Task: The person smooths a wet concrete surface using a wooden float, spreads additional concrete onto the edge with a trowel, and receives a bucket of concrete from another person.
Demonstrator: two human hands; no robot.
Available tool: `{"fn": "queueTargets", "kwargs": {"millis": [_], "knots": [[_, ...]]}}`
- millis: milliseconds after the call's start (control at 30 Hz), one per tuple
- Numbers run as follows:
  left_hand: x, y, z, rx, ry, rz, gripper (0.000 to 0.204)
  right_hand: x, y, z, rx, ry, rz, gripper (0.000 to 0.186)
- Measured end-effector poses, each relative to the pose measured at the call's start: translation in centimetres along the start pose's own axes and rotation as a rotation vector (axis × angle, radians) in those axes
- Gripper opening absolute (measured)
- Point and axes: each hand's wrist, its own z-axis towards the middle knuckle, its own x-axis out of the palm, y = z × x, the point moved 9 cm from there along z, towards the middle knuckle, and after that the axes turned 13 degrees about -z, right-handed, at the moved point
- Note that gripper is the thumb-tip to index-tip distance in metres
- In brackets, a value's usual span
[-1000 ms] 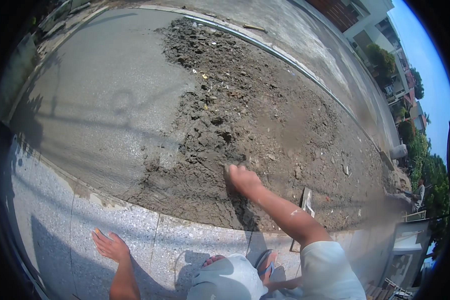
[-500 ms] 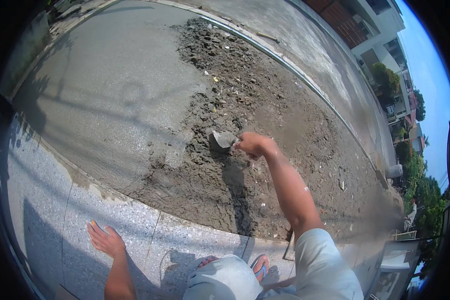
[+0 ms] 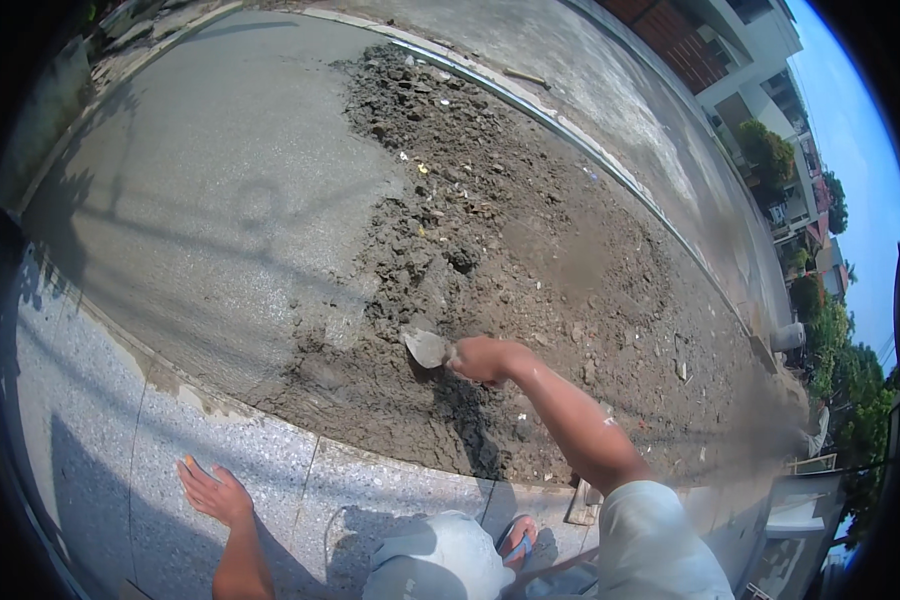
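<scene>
My right hand [image 3: 482, 359] is closed around the handle of a trowel [image 3: 426, 348], whose pale grey blade points left. The blade is low over the rough dark soil [image 3: 530, 270], near where it meets smooth wet concrete [image 3: 210, 190]; whether it touches the soil I cannot tell. My left hand [image 3: 217, 491] is held out with fingers apart over the speckled tile paving [image 3: 270, 450], with nothing in it.
My knee [image 3: 440, 560] and a sandalled foot [image 3: 519, 535] are on the paving below. A straight form edge [image 3: 570, 128] bounds the soil on the far side, with a stick [image 3: 526, 76] on the road beyond. A white bucket [image 3: 788, 337] stands at the far right.
My right hand has drawn the trowel nearer and slightly left, and the blade now shows flatter. The left hand has hardly moved.
</scene>
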Motion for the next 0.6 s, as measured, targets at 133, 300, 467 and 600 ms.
{"fn": "queueTargets", "kwargs": {"millis": [133,300,467,600], "knots": [[0.2,0.2,-0.3,0.005,0.012,-0.023,0.054,-1.5,3.3,-1.4,0.011,-0.458,-0.275,0.022],[0.2,0.3,0.0,-0.005,-0.017,-0.027,0.054,-4.1,-1.3,3.4,0.255,-0.717,-0.543,0.009],[0.1,-0.3,0.0,0.029,-0.004,-0.041,0.055,-7.8,-6.2,10.2,0.259,-0.699,-0.519,0.018],[0.0,-0.3,0.0,0.007,0.004,-0.028,0.055,-11.6,-5.9,11.3,0.314,-0.419,-0.138,0.034]]}}
